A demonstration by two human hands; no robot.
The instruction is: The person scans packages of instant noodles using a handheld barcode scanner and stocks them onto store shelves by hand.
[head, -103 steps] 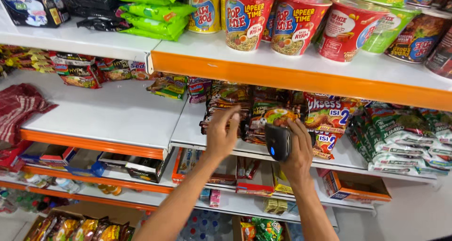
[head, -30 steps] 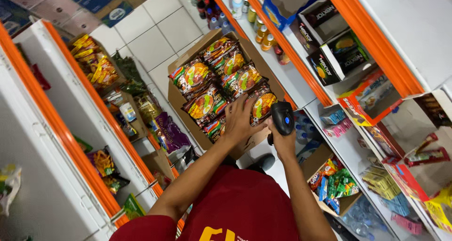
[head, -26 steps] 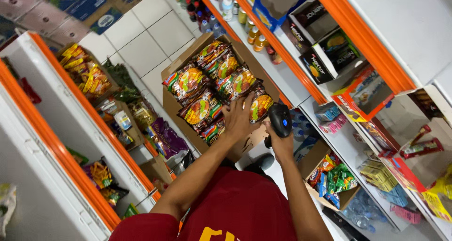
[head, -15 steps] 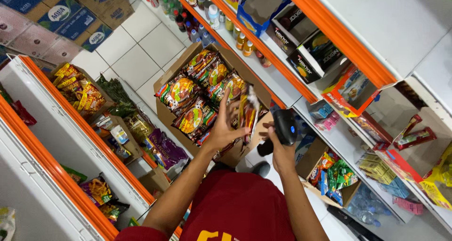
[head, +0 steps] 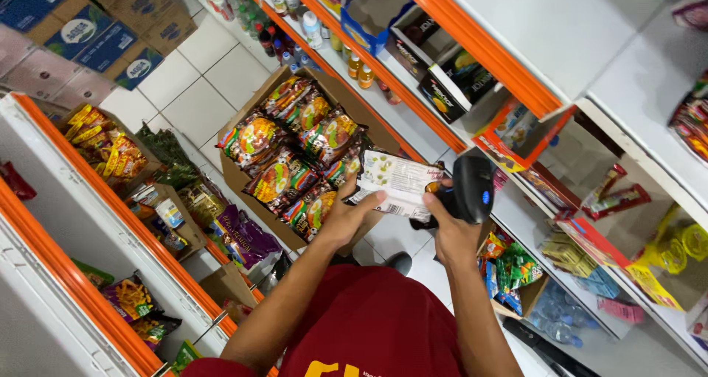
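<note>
My left hand (head: 345, 216) holds a noodle packet (head: 397, 183) by its lower edge, white back side turned up. My right hand (head: 451, 227) grips a black handheld scanner (head: 472, 189) right beside the packet, its head at the packet's right end. Below both hands, on the tiled floor, stands an open cardboard box (head: 236, 178) filled with several colourful noodle packets (head: 299, 152). My red shirt (head: 372, 325) fills the bottom of the view.
White shelves with orange edges run on both sides of the aisle. The right shelving (head: 516, 75) holds cartons, bottles and snack packs. The left shelving (head: 96, 229) holds snack bags. Stacked cardboard cases (head: 88, 38) stand at the far end of the floor.
I have turned from the shelf down to the box on the floor. My left hand has lifted a packet out of the box and brought it up to the scanner.
</note>
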